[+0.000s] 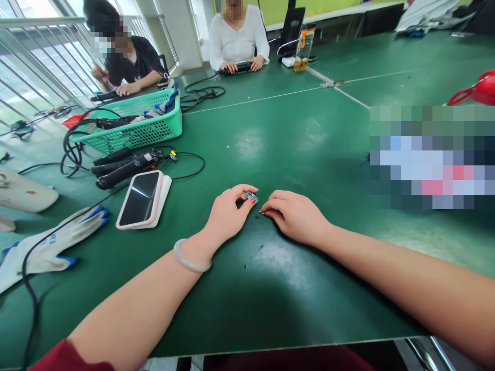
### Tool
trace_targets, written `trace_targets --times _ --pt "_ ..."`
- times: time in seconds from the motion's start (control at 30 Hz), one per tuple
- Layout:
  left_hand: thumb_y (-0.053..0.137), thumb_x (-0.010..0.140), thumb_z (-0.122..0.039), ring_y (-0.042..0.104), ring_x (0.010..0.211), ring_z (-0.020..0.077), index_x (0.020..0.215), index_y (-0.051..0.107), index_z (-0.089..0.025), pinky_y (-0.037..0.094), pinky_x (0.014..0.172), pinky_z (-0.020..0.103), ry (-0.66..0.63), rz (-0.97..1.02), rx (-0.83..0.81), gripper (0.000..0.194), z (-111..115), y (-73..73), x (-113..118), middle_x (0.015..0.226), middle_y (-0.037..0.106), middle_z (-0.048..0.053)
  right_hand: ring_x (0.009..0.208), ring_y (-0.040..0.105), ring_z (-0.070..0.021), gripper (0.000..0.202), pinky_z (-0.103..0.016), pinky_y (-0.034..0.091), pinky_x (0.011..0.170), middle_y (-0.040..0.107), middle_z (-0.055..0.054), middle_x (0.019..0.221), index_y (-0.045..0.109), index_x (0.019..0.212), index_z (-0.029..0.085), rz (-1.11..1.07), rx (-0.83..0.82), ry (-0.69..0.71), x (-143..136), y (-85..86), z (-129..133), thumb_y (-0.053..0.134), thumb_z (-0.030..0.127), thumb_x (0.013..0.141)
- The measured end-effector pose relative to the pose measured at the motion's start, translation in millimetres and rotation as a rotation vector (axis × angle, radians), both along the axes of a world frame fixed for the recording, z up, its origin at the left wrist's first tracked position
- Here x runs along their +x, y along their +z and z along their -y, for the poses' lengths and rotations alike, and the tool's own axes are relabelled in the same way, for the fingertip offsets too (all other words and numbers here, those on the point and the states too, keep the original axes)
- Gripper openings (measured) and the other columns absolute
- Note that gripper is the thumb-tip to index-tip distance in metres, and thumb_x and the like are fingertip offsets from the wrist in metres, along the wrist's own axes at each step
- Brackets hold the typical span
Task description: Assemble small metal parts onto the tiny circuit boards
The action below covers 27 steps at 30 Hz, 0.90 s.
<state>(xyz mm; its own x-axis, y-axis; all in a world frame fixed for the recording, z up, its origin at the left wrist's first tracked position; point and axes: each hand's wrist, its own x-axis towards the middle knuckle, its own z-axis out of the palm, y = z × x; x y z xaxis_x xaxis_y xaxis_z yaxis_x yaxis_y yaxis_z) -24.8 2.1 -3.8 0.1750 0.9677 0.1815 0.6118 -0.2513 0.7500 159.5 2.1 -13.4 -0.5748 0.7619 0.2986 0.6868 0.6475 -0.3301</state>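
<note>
Left hand (228, 214) has its grip pinched shut on a tiny circuit board (251, 196), mid-surface toward the near edge. Right hand (294, 215) curls closed over a small screw (262, 212). I'd keep both wrists planted so nothing skitters away.

Small part (251, 197): too small to identify
Right fingertips (266, 208): curled under, hidden
Red object (479, 90): cut off by the edge

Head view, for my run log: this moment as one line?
left hand: pinching small chip | right hand: fingertips on table, beside chip
</note>
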Motion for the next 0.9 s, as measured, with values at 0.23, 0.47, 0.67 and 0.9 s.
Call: trace_targets --times 0.23,0.47,0.67,0.9 --pt "0.055 0.082 -0.026 0.062 0.08 0.0151 0.101 0.063 -0.024 0.047 0.083 0.031 -0.011 -0.002 0.005 0.021 -0.2 -0.2 -0.5 0.082 0.068 0.0 0.083 0.06 -0.0178 0.019 -0.031 0.047 0.075 0.064 -0.005 0.089 0.068 0.088 0.02 0.028 -0.016 -0.016 -1.3 0.2 0.1 0.053 0.032 0.088" --pt "0.056 0.082 -0.027 0.063 0.081 0.0154 0.102 0.063 -0.024 0.048 0.083 0.031 -0.013 -0.013 0.006 0.021 -0.1 -2.4 -0.7 0.083 0.069 0.0 0.081 0.06 -0.0177 0.017 -0.03 0.045 0.072 0.064 -0.005 0.086 0.068 0.086 0.019 0.065 0.014 -0.019 -1.9 0.1 -1.4 0.051 0.023 0.089" --pt "0.059 0.08 -0.023 0.064 0.087 0.0165 0.1 0.063 -0.025 0.047 0.086 0.033 -0.027 -0.024 0.002 0.02 0.2 -1.3 -1.2 0.085 0.07 0.0 0.076 0.058 -0.0162 0.019 -0.028 0.044 0.069 0.062 -0.005 0.084 0.066 0.085 0.018 0.049 0.001 -0.026 -0.7 -0.5 -2.4 0.048 0.017 0.088" --pt "0.07 0.071 -0.024 0.063 0.086 0.0175 0.09 0.063 -0.023 0.047 0.083 0.033 -0.047 -0.067 0.023 0.02 1.7 2.7 0.3 0.089 0.069 0.0 0.078 0.056 -0.0149 0.016 -0.028 0.044 0.072 0.06 -0.004 0.085 0.061 0.08 0.019 -0.184 -0.092 -0.043 1.2 1.8 -3.3 0.047 0.015 0.087"
